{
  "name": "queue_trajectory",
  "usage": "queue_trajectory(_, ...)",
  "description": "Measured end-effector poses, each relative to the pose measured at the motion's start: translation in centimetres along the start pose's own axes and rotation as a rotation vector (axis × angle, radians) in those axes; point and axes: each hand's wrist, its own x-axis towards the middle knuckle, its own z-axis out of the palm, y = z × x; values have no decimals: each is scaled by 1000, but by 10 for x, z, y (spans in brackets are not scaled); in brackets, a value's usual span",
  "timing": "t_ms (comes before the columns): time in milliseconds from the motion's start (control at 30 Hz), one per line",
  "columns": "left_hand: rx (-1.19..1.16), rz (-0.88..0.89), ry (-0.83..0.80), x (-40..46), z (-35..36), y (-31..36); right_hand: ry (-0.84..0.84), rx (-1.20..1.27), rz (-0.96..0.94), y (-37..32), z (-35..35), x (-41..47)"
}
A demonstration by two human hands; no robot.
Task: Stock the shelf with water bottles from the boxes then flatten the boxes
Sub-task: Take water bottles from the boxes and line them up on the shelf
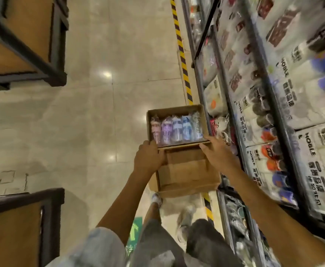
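Both hands carry a cardboard box (179,149) above the aisle floor (100,112), close beside the shelf (273,105) on the right. The left hand (148,158) grips the box's left wall, fingers curled over its rim; the right hand (217,153) clasps the right wall the same way. Five water bottles (177,130) lie side by side against the far wall of the box, and the near half looks empty. With the load sitting forward, the far end will likely want to dip, so keep the box level, thumbs braced, and set it down square to the shelf edge before freeing either grip to lift bottles out.
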Motion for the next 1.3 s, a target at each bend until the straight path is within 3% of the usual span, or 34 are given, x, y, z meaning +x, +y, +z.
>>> queue_trajectory(233, -79, -35, -82, 166, 72, -45, -48, 146, 214, 34, 89, 158)
queue_trajectory(500, -161, -193, -213, 353, 239, -120, -49, 230, 363, 123, 206, 329)
queue_trajectory(600, -125, -190, -261, 389, 270, -125, -21, 241, 403, 156, 233, 377)
queue_trajectory(733, -105, -256, -206, 449, 320, -139, 17, 169, 417, 205, 268, 437)
queue_trajectory(900, -310, -545, -145, 503, 352, -159, 20, 132, 449, 235, 290, 485)
queue_trajectory(1033, -506, -649, -117, 526, 373, -178, 35, 209, 510, 245, 301, 517)
queue_trajectory(1300, -652, -635, -161, 533, 390, -198, -3, 465, 585, 272, 322, 541)
